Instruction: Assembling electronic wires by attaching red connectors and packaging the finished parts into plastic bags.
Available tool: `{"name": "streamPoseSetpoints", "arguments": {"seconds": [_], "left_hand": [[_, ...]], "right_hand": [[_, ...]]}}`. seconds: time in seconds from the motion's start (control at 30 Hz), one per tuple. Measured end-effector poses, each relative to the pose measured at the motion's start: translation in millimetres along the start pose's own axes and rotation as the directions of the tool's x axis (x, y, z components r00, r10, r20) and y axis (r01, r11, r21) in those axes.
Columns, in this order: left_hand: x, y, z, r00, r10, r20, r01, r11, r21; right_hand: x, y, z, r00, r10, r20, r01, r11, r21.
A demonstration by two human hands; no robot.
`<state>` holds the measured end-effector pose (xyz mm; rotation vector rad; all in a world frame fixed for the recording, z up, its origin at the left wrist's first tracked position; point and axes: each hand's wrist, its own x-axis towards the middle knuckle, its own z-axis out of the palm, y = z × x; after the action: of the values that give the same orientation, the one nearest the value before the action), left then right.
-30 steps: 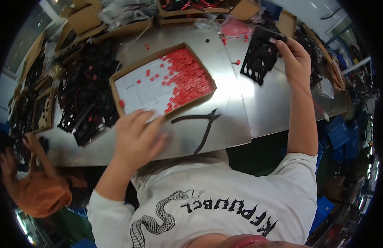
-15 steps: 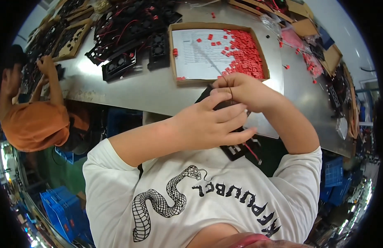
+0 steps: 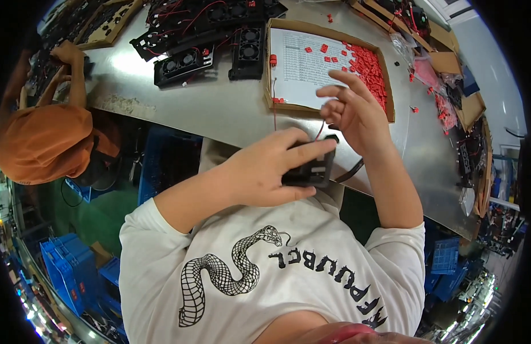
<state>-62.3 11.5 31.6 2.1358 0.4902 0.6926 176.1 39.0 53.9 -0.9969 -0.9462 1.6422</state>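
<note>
My left hand [image 3: 271,169] is closed around a black plastic housing [image 3: 318,172] in front of my chest, its thumb and fingers gripping the sides. Much of that part lies hidden under the hand. Thin red wires [image 3: 275,112] rise from it toward the carton. Just beyond it, my right hand [image 3: 354,112] is raised with nothing in it, forefinger and middle finger stretched and the others loosely bent. It hovers over the near right part of a shallow cardboard tray [image 3: 328,114], which holds a printed sheet [image 3: 297,74] and many small red plastic pieces [image 3: 365,69].
Black fan units [image 3: 247,54] with red wires lie piled at the far left of the metal table [image 3: 219,114]. Boxes, bags and a pink bag [image 3: 428,71] crowd the right side. A co-worker in orange [image 3: 44,143] works at left. Blue crates [image 3: 76,272] stand on the floor.
My right hand has let go and lifted away from the housing, its fingers spreading. The housing has turned in my left hand and now sits lower and more compactly in view. The view has shifted slightly.
</note>
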Motion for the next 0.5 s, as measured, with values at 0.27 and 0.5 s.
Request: {"name": "streamPoseSetpoints", "arguments": {"seconds": [0.27,0.5], "left_hand": [[-13,-8,11,0.993,0.05,-0.107,-0.039,0.994,0.098],[-44,-8,-18,0.921,0.194,-0.337,-0.099,0.955,0.278]], "right_hand": [[78,2,15,0.965,0.102,0.243,0.201,0.31,-0.929],[126,-10,19,0.874,0.144,0.465,0.466,0.027,-0.884]]}}
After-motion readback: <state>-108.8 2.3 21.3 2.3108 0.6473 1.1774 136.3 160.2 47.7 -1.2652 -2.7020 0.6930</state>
